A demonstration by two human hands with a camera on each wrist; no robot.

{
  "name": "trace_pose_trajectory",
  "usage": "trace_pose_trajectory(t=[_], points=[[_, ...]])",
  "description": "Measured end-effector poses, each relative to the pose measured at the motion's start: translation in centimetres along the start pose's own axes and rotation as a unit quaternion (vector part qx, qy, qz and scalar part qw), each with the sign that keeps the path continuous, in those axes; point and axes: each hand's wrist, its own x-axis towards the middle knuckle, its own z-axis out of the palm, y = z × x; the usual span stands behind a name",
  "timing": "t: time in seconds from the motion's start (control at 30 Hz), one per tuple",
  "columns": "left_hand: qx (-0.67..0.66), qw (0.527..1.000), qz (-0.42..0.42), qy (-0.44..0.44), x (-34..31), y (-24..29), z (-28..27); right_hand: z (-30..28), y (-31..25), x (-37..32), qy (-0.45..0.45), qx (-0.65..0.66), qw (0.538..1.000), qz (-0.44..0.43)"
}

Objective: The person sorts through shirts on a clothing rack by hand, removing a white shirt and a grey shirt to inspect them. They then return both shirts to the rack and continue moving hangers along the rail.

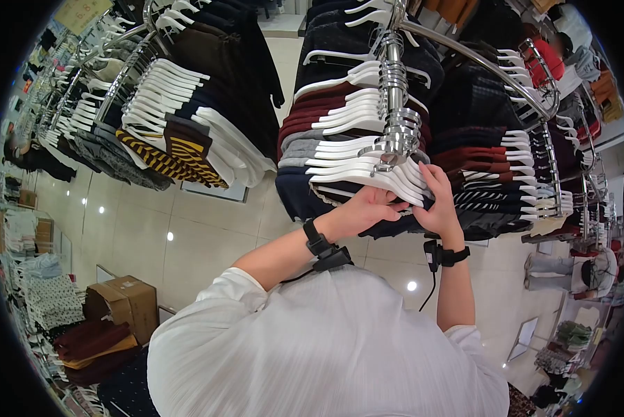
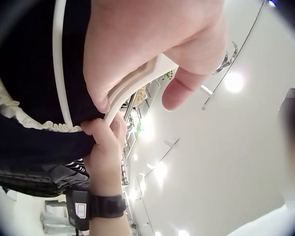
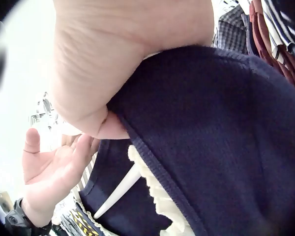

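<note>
In the head view, a row of white hangers (image 1: 353,171) carries a navy garment (image 1: 294,198) at its near end. My right hand (image 1: 438,201) is at the hangers' right ends; in the right wrist view that hand (image 3: 132,54) pinches the neckline of the navy garment (image 3: 206,123), which has a cream ruffled edge (image 3: 160,201). My left hand (image 1: 367,210) touches the front hanger's underside. Its thumb stands apart from the fingers in the left wrist view, where the hand (image 2: 152,39) lies against a white hanger (image 2: 155,71).
A chrome rail (image 1: 394,83) runs away from the body above the hangers. Racks of garments stand on both sides, with yellow-and-black striped ones (image 1: 187,156) at left. A cardboard box (image 1: 132,302) sits at lower left. A person (image 1: 593,271) is at far right.
</note>
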Motion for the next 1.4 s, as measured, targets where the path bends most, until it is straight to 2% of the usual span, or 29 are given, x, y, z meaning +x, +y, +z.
trace_pose_trajectory(t=[0.23, 0.43, 0.6, 0.67, 1.1, 1.27, 1.4], points=[[-0.062, 0.997, 0.016, 0.049, -0.4, -1.0, -1.4, 1.8, 1.7, 0.6, -0.036, 0.009, 0.999, 0.006], [-0.034, 0.999, 0.016, 0.024, -0.3, -1.0, -1.3, 1.7, 1.5, -0.1, -0.014, 0.033, 0.999, 0.005], [-0.015, 1.000, -0.019, 0.000, 0.3, -1.0, -1.0, 1.0, 1.6, -0.5, -0.007, 0.045, 0.999, 0.017], [-0.015, 1.000, -0.021, -0.009, 0.5, -1.0, -0.9, 0.6, 1.3, -0.2, -0.029, 0.051, 0.998, 0.030], [-0.021, 0.999, -0.031, 0.009, 1.0, -0.1, -0.3, -0.6, 1.3, 0.7, -0.044, 0.034, 0.998, 0.005], [-0.045, 0.998, -0.027, 0.032, 0.9, -0.8, -0.1, -0.3, 1.8, 0.3, -0.059, 0.050, 0.997, 0.032], [0.000, 1.000, -0.027, 0.015, 1.0, -0.8, 0.1, -0.4, 2.0, 0.1, -0.061, 0.054, 0.996, 0.034]])
